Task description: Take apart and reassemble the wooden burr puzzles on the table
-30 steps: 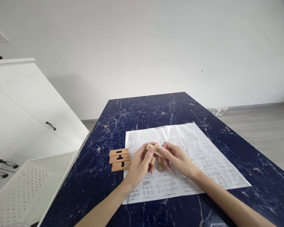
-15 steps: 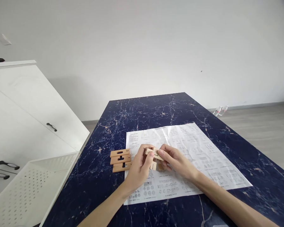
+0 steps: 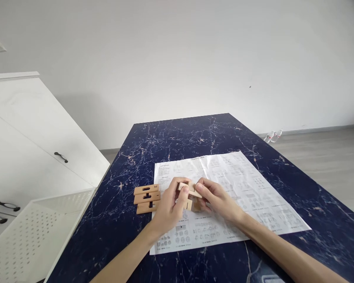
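Note:
Between my two hands are light wooden puzzle pieces (image 3: 191,188), held up over a printed sheet. My left hand (image 3: 171,202) is closed on them, thumb pressed on the near side. My right hand (image 3: 216,197) pinches the pieces from the right with thumb and fingers. Fingers hide part of the pieces, so how they fit together is unclear. Just under them, another wooden block (image 3: 188,204) with a dark mark shows; whether it is joined to the held ones I cannot tell. Left of my left hand, flat wooden pieces with cut-out slots (image 3: 146,196) lie in a stack-like row.
The printed instruction sheet (image 3: 238,173), creased, lies on the dark blue marble-patterned table (image 3: 177,137). A white cabinet (image 3: 23,125) with black handles and a perforated white panel (image 3: 26,236) stand at the left. Clear plastic bottles (image 3: 273,136) are on the floor at the right.
The view has shifted slightly, so everything sits a little further left. Both hands keep hold of the wooden pieces, which have tilted slightly between the fingers.

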`<state>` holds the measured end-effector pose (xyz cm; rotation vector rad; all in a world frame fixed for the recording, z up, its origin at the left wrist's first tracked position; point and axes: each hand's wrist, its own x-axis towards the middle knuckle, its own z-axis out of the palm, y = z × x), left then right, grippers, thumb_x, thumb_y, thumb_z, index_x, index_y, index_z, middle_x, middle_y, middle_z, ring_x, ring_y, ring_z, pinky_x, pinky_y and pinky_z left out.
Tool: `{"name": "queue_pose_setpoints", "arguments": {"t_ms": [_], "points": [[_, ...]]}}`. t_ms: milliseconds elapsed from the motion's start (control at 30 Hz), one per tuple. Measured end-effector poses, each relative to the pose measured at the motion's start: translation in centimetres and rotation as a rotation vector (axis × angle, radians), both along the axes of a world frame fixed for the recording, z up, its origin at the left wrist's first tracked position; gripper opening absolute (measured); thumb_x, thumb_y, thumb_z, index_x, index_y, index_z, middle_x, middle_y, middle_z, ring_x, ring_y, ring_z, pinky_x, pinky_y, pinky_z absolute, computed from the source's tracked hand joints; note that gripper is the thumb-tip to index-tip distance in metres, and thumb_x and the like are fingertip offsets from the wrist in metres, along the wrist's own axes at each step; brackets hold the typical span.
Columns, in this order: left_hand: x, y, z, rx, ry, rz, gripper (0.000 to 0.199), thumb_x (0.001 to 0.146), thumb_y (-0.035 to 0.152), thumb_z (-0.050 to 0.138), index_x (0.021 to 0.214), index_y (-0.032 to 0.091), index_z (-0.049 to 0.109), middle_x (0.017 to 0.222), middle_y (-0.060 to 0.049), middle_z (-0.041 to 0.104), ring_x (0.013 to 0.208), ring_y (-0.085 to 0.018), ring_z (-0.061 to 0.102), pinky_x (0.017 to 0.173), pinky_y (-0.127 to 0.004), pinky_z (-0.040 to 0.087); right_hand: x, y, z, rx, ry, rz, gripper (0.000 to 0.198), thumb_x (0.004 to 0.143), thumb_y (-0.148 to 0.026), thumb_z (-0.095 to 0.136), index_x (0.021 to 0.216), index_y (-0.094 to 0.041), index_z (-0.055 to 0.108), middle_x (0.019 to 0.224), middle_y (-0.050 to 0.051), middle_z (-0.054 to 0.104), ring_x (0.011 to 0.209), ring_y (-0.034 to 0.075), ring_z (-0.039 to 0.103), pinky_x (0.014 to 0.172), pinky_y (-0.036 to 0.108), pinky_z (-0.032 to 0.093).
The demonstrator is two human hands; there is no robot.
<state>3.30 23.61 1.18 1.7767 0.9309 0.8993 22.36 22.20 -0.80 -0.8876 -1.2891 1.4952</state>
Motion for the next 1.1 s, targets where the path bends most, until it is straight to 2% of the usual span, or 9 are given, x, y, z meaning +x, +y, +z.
{"name": "queue_pose_setpoints", "arguments": {"t_ms": [133,300,367,467,600,733,867,1000,1100], "points": [[0.5,0.2,0.1,-0.087,-0.093,0.085,0.039,0.11,0.054,0.043,0.125,0.021,0.059,0.081,0.0,0.058,0.068,-0.015,0.053,0.066,-0.029,0.047,0.5,0.3,0.1,0.017,-0.093,-0.114,0.057,0.102,-0.075,0.041,0.087,-0.022,0.057,0.061,-0.004,0.053,0.049,0.012,0.046,0.056,0.03,0.041],[0.8,0.6,-0.4,-0.167,-0.244,0.195,0.044,0.108,0.056,0.047,0.136,0.022,0.055,0.094,-0.003,0.066,0.069,-0.013,0.056,0.071,-0.029,0.053,1.2,0.6,-0.6,0.147,-0.541,-0.378,0.041,0.105,-0.06,0.048,0.087,-0.023,0.057,0.07,-0.001,0.059,0.058,0.016,0.049,0.056,0.031,0.036],[0.8,0.8,-0.5,-0.194,-0.284,0.217,0.045,0.108,0.056,0.048,0.137,0.022,0.054,0.096,-0.004,0.068,0.071,-0.014,0.059,0.073,-0.03,0.053,1.2,0.6,-0.7,0.203,-0.699,-0.376,0.033,0.104,-0.052,0.05,0.093,-0.023,0.06,0.074,0.001,0.064,0.062,0.018,0.054,0.058,0.032,0.038],[0.7,1.1,-0.6,-0.246,-0.337,0.219,0.046,0.107,0.056,0.051,0.138,0.022,0.054,0.106,-0.006,0.071,0.073,-0.014,0.061,0.077,-0.032,0.055,1.0,0.5,-0.7,0.262,-0.885,-0.289,0.026,0.099,-0.049,0.06,0.103,-0.023,0.061,0.075,0.001,0.067,0.062,0.018,0.058,0.059,0.031,0.038],[0.5,1.2,-0.5,-0.295,-0.364,0.214,0.048,0.106,0.055,0.052,0.141,0.022,0.054,0.11,-0.006,0.07,0.074,-0.013,0.061,0.082,-0.034,0.056,0.7,0.3,-0.6,0.348,-1.031,-0.179,0.019,0.095,-0.041,0.064,0.093,-0.022,0.062,0.077,0.002,0.07,0.064,0.018,0.061,0.06,0.032,0.038],[0.4,1.2,-0.1,-0.333,-0.363,0.165,0.049,0.105,0.054,0.056,0.142,0.022,0.053,0.105,-0.006,0.069,0.078,-0.014,0.062,0.086,-0.035,0.055,0.7,0.2,-0.5,0.309,-0.979,-0.156,0.009,0.093,-0.029,0.06,0.087,-0.023,0.06,0.07,-0.001,0.07,0.059,0.016,0.06,0.058,0.031,0.041],[0.5,0.9,0.4,-0.354,-0.362,0.133,0.058,0.092,0.041,0.078,0.142,0.025,0.052,0.114,-0.006,0.068,0.097,-0.018,0.066,0.092,-0.035,0.055,0.8,0.3,-0.2,0.241,-0.772,-0.223,0.005,0.094,-0.028,0.061,0.094,-0.024,0.06,0.063,-0.002,0.069,0.053,0.015,0.056,0.056,0.031,0.046],[0.7,0.7,0.7,-0.347,-0.379,0.187,0.065,0.084,0.033,0.085,0.14,0.026,0.052,0.117,-0.005,0.069,0.111,-0.022,0.066,0.1,-0.037,0.054,1.4,0.7,0.2,0.21,-0.566,-0.328,0.022,0.097,-0.039,0.063,0.111,-0.024,0.068,0.077,0.001,0.074,0.057,0.015,0.058,0.058,0.032,0.05],[0.7,0.7,0.8,-0.295,-0.351,0.236,0.06,0.084,0.034,0.084,0.136,0.025,0.055,0.117,-0.005,0.069,0.11,-0.023,0.067,0.098,-0.037,0.054,1.9,0.9,0.3,0.135,-0.34,-0.25,0.037,0.1,-0.048,0.062,0.127,-0.024,0.069,0.086,0.004,0.075,0.066,0.017,0.064,0.067,0.034,0.055]]}}
